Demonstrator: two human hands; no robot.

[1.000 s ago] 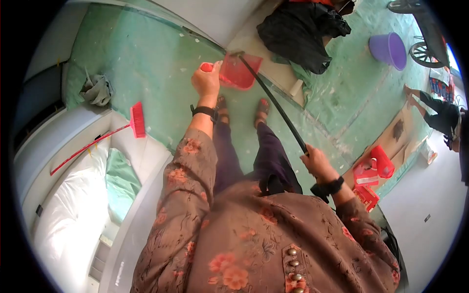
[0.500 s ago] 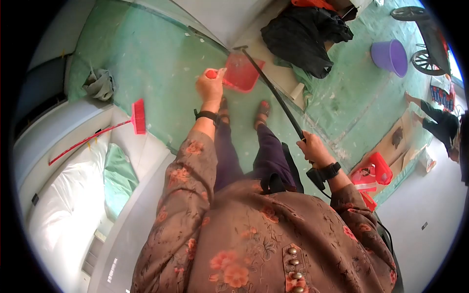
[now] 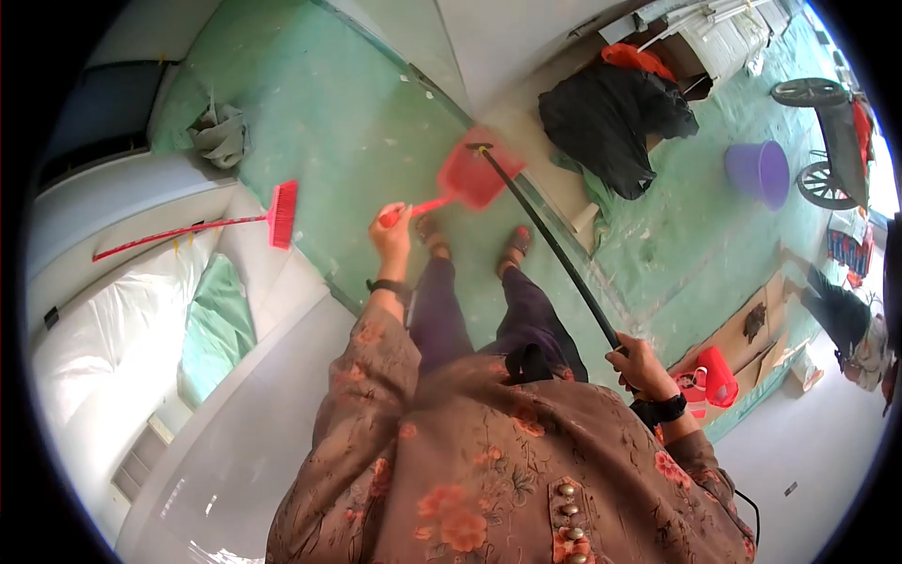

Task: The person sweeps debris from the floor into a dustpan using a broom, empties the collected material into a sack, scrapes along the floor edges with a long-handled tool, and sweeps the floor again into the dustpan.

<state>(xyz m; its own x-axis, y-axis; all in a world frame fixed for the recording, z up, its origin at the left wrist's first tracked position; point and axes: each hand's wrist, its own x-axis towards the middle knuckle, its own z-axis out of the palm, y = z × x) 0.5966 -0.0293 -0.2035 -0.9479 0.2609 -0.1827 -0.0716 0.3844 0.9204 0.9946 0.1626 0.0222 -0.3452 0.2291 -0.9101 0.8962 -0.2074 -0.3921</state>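
Note:
My left hand (image 3: 391, 240) is closed around the handle of a red dustpan (image 3: 481, 174). The pan, slightly blurred, reaches out beyond my feet over the green floor covering. My right hand (image 3: 644, 368) grips the near end of a long black pole (image 3: 564, 254) with a short flat crosspiece at its far end. That crosspiece appears over the dustpan's far part; whether they touch I cannot tell. To my left, a red broom (image 3: 281, 215) leans bristles outward along the white ledge.
Black sheeting (image 3: 611, 122) lies heaped beside boxes at the upper right. Beyond it stand a purple bucket (image 3: 757, 174) and a wheeled cart (image 3: 832, 141). Another person (image 3: 836, 305) is at the right edge. A grey bag (image 3: 221, 134) sits at upper left; a red container (image 3: 716, 376) lies near my right arm.
My left hand has drawn closer to my body and the dustpan has turned, so its handle now shows. My right hand and the pole sit lower and further right; the whole view has shifted too.

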